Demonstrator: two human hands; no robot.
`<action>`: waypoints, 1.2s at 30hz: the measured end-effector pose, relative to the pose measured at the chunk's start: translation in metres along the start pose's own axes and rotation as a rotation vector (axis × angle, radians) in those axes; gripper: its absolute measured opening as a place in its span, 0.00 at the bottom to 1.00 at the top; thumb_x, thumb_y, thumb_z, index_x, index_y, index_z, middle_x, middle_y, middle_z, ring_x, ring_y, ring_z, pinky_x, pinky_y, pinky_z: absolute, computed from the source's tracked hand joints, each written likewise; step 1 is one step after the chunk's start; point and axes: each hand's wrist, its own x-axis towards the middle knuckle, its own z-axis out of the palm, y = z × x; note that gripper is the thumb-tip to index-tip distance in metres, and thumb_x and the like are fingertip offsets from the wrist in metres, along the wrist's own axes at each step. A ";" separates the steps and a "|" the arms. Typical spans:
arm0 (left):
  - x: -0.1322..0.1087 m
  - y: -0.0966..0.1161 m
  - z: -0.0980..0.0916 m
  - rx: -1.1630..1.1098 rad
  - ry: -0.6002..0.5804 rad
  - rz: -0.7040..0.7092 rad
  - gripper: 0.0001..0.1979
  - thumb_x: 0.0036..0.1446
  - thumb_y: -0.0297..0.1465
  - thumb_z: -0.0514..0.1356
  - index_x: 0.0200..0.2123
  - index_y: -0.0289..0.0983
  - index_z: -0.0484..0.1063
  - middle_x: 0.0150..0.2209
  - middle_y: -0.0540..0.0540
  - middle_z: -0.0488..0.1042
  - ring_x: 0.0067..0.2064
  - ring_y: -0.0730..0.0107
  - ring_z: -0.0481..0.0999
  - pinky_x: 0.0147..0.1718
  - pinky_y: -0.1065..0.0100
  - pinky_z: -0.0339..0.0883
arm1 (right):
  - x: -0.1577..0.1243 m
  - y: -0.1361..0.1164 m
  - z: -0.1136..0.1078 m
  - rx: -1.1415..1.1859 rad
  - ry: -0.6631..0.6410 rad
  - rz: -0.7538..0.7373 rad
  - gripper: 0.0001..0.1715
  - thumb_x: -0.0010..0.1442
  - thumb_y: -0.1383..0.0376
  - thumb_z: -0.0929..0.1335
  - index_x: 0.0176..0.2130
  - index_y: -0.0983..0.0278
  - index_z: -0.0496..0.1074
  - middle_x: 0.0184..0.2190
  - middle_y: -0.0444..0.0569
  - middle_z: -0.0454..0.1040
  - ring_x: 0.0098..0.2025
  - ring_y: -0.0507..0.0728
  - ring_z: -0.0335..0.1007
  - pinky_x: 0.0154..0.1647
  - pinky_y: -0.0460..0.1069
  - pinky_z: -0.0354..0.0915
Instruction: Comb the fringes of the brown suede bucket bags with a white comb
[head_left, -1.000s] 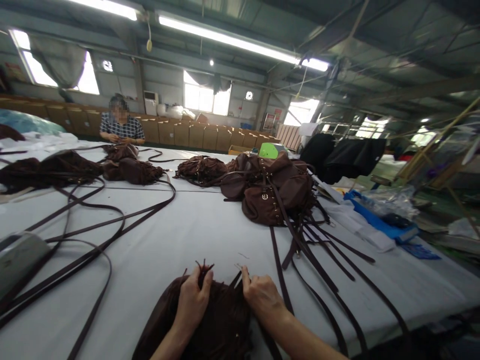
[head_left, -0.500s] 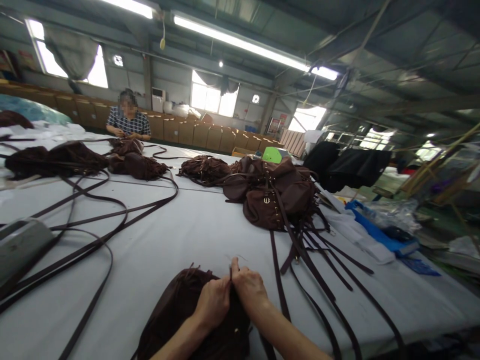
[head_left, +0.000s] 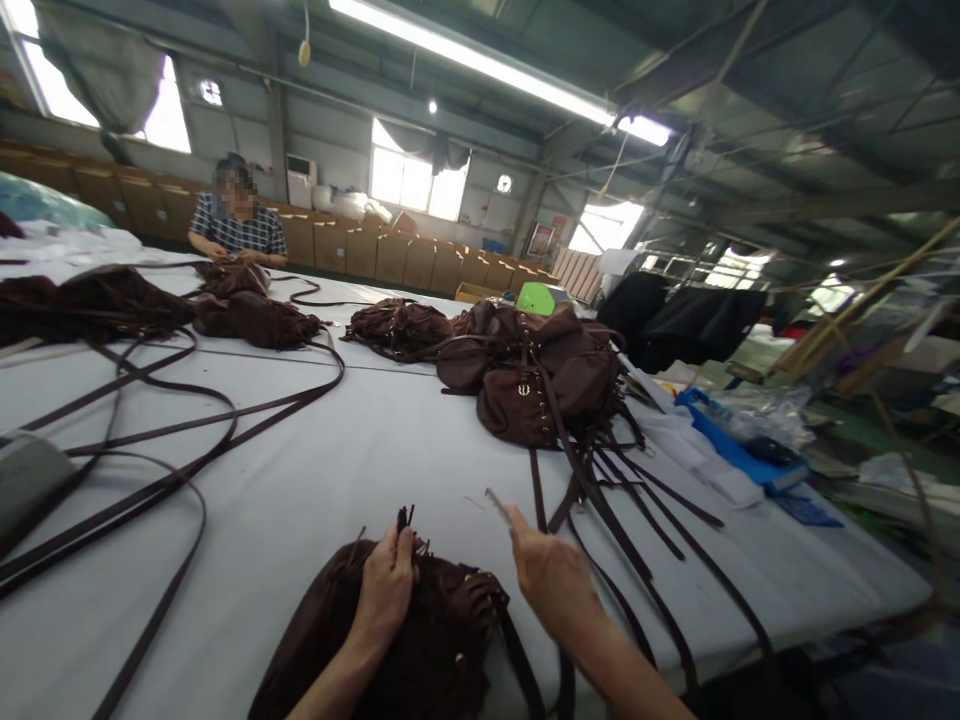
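A dark brown bag (head_left: 315, 620) with fringe and small metal studs lies on the table right in front of me. My left hand (head_left: 386, 590) is closed on a bunch of the bag's fringe (head_left: 406, 517), whose dark ends poke up above the thumb. To the right of the bag, and apart from it, my right hand (head_left: 551, 575) is closed around a thin, narrow tool (head_left: 496, 504). Its tip points up and left, and its exact kind is too blurred to tell. A dark strap (head_left: 521, 660) runs from the bag's right side.
More brown bags (head_left: 525, 400) are heaped ahead on the white table (head_left: 405, 430), with straps trailing toward me. Long straps (head_left: 187, 470) cross the left side, near a grey box (head_left: 30, 480). A blue tray (head_left: 742, 450) stands at right. Across the table, a person (head_left: 236, 225) handles a bag.
My hands were together over the bag's fringe and have come apart. The left moved left with fringe in its grip; the right moved right with the thin tool. My view has shifted slightly.
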 end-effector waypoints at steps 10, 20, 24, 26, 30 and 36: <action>-0.014 -0.002 -0.002 0.094 -0.039 0.109 0.20 0.61 0.45 0.47 0.36 0.37 0.69 0.28 0.42 0.76 0.31 0.57 0.76 0.31 0.63 0.64 | -0.033 -0.028 0.069 -0.204 0.015 -0.162 0.30 0.58 0.77 0.63 0.60 0.69 0.62 0.23 0.53 0.75 0.26 0.56 0.74 0.26 0.46 0.62; -0.001 0.016 0.020 0.083 -0.274 0.259 0.23 0.59 0.43 0.53 0.51 0.34 0.68 0.43 0.39 0.78 0.44 0.59 0.76 0.43 0.63 0.67 | -0.001 -0.004 0.048 -0.349 0.285 -0.187 0.27 0.58 0.79 0.64 0.57 0.70 0.66 0.24 0.50 0.73 0.25 0.55 0.71 0.27 0.48 0.64; 0.002 0.020 0.043 0.124 -0.487 0.311 0.19 0.62 0.41 0.48 0.36 0.35 0.74 0.28 0.45 0.76 0.31 0.64 0.73 0.32 0.67 0.64 | 0.007 -0.013 0.044 -0.328 0.345 -0.231 0.27 0.58 0.77 0.64 0.57 0.71 0.65 0.25 0.50 0.73 0.26 0.57 0.71 0.27 0.50 0.65; -0.003 0.016 0.048 0.143 -0.478 0.329 0.20 0.63 0.40 0.46 0.27 0.37 0.71 0.26 0.44 0.74 0.29 0.64 0.71 0.31 0.67 0.62 | 0.012 -0.019 0.047 -0.299 0.298 -0.231 0.27 0.59 0.77 0.64 0.58 0.70 0.65 0.25 0.51 0.73 0.26 0.57 0.72 0.27 0.50 0.66; -0.021 0.009 0.041 0.205 -0.439 0.416 0.18 0.64 0.36 0.46 0.27 0.39 0.69 0.25 0.43 0.73 0.27 0.63 0.70 0.28 0.66 0.56 | 0.028 -0.030 0.047 -0.146 0.117 -0.051 0.26 0.60 0.77 0.63 0.57 0.68 0.65 0.27 0.53 0.77 0.29 0.56 0.76 0.29 0.47 0.68; -0.034 -0.008 0.014 0.218 -0.420 0.308 0.19 0.65 0.38 0.43 0.26 0.40 0.65 0.22 0.46 0.71 0.23 0.67 0.69 0.24 0.67 0.51 | 0.065 0.004 0.018 -0.063 0.093 0.188 0.28 0.60 0.80 0.58 0.59 0.76 0.60 0.31 0.63 0.78 0.37 0.61 0.79 0.34 0.49 0.70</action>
